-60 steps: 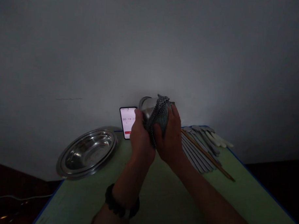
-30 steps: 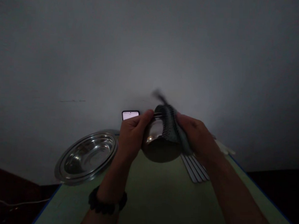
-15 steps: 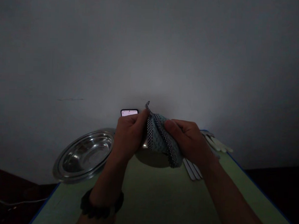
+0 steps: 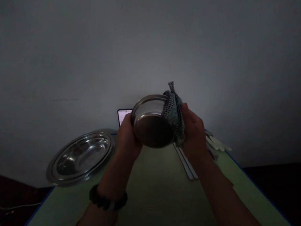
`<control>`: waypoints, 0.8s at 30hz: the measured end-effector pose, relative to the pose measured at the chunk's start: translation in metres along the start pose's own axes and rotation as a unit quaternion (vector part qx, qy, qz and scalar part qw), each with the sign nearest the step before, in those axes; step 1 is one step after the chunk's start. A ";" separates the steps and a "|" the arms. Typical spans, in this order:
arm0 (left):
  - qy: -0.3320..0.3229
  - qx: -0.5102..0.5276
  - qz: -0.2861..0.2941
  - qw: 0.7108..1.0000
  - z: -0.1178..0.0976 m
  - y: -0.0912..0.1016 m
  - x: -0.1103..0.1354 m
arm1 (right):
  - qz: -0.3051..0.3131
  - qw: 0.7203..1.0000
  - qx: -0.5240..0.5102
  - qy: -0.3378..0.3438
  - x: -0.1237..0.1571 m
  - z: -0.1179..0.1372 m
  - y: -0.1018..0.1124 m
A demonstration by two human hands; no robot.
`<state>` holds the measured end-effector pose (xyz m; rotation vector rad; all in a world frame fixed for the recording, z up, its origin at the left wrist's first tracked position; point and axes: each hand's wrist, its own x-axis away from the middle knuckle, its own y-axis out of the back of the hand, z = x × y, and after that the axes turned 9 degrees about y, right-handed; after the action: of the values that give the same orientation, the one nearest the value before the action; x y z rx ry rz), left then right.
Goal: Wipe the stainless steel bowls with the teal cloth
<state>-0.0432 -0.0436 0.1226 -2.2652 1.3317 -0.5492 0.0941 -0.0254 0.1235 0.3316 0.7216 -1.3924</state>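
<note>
Grips tilted metal bowl (image 4: pixel 152 131) with left fingers (image 4: pixel 126 122); clamps checked cloth (image 4: pixel 174 112) against its right side with right fingers (image 4: pixel 190 116).

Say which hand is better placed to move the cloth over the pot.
Likely the right hand: it holds the cloth against the pot, while the left hand grips the pot's opposite side.

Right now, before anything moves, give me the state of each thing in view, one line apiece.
Vessel: held up, tilted, base toward the camera
Cloth: bunched against the vessel's right side, one end sticking up
Left grip: closed on the vessel
Right grip: closed on the cloth
Phone: screen lit, partly hidden
Basins: nested, open side up
Cutlery: lying down, partly hidden
</note>
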 end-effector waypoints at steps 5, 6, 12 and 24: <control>-0.157 -0.325 0.016 0.932 -0.034 0.001 0.023 | 0.102 0.993 0.037 -0.038 -0.008 0.008 0.012; -0.170 -0.364 0.037 0.915 -0.037 0.002 0.027 | 0.115 0.991 0.050 -0.035 -0.008 0.011 0.012; -0.095 -0.356 0.098 0.924 -0.040 0.009 0.032 | 0.198 0.966 0.167 -0.012 -0.005 0.025 0.010; -0.079 -0.296 0.105 0.946 -0.046 0.016 0.029 | 0.157 0.984 -0.047 -0.074 0.010 0.013 -0.008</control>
<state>-0.0661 -0.0846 0.1543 -2.4961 1.8033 0.1332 0.0903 -0.0421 0.1282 0.2517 0.5812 -1.0687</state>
